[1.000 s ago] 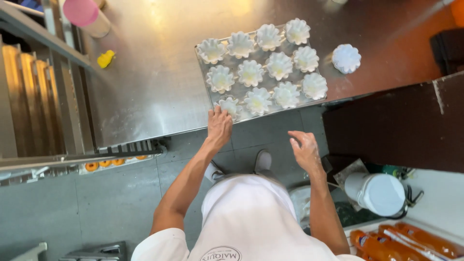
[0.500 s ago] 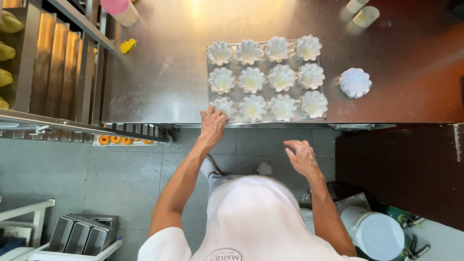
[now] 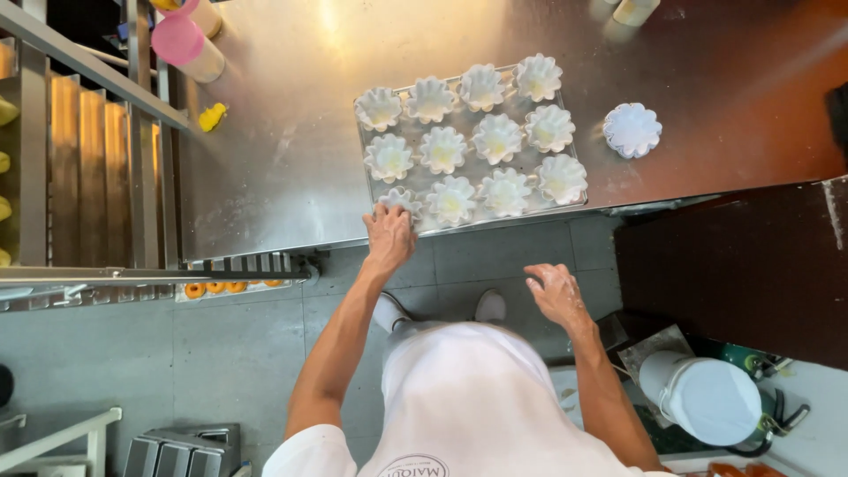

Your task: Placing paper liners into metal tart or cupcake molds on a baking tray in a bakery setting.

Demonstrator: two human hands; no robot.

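A metal baking tray (image 3: 579, 196) lies on the steel table (image 3: 283, 159), filled with several white fluted paper cups (image 3: 495, 137). My left hand (image 3: 389, 234) reaches to the tray's near left corner, fingers curled down onto the corner paper cup (image 3: 399, 198). My right hand (image 3: 555, 291) hangs in the air below the table's front edge, fingers spread, holding nothing. A stack of the same white cups (image 3: 632, 130) sits on the table just right of the tray.
A pink-lidded container (image 3: 181, 40) and a small yellow object (image 3: 212, 117) stand at the table's left end. A metal rack (image 3: 79, 159) runs along the left, with orange rings (image 3: 221, 287) on a lower shelf. A white-lidded bucket (image 3: 707, 397) stands on the floor at right.
My left hand stays at the tray's near left corner. My right hand has dropped slightly lower and away from the table edge. The view has shifted a little.
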